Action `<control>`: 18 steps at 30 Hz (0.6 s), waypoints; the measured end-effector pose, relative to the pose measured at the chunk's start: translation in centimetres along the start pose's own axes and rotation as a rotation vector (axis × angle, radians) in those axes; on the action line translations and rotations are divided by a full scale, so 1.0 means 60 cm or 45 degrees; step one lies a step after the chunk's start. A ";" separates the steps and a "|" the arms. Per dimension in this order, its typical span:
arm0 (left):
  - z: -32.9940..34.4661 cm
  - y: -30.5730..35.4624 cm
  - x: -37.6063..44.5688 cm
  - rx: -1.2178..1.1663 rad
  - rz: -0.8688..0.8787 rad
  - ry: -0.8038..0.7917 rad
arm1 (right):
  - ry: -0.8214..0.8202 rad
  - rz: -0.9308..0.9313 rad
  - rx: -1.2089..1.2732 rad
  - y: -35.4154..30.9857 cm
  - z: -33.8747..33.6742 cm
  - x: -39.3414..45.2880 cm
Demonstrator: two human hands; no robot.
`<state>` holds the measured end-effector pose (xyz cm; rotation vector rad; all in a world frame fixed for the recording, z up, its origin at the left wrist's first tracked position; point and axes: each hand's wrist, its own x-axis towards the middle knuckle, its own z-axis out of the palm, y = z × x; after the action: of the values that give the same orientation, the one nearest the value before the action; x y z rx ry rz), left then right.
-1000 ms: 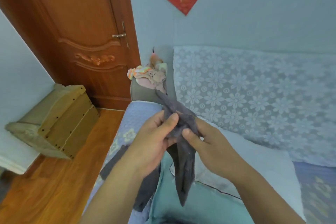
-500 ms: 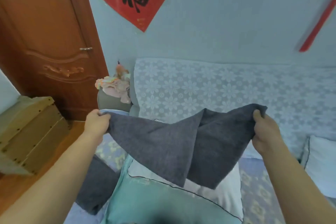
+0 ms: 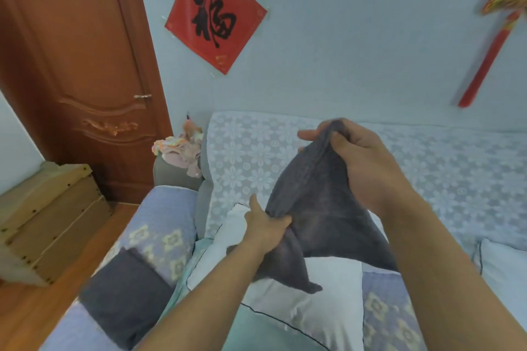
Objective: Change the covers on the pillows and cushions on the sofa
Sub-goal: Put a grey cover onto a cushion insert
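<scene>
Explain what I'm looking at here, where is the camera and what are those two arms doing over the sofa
There is no machine here. The camera sits on a person's head and looks forward and down, so the two arms reaching in from the bottom are that person's own. The right hand grips the top of a dark grey cover and holds it up; the left hand pinches the same cover lower down. Under it, on the sofa, lies a white pillow, with another white pillow at the right edge. A second dark grey cloth is draped over the sofa arm on the left. Behind are a wooden door and a red paper sign on the wall.
</scene>
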<state>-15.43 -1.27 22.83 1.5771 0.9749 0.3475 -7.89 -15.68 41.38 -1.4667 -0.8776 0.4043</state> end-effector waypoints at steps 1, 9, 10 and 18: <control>0.006 -0.018 0.006 0.018 0.000 0.139 | 0.073 -0.063 -0.040 -0.015 -0.001 0.006; -0.231 -0.116 0.054 0.790 0.001 0.600 | 1.104 0.012 -0.667 0.046 -0.151 0.036; -0.263 -0.111 0.062 0.869 0.000 0.476 | 1.071 0.070 -0.770 0.065 -0.160 0.031; -0.413 0.010 0.055 0.703 -0.476 -0.583 | -0.276 1.018 -1.415 0.208 -0.200 0.040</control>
<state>-30.35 17.79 29.01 1.7993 1.0177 -0.5684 5.64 -20.78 31.56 -2.8651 -0.6474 0.7237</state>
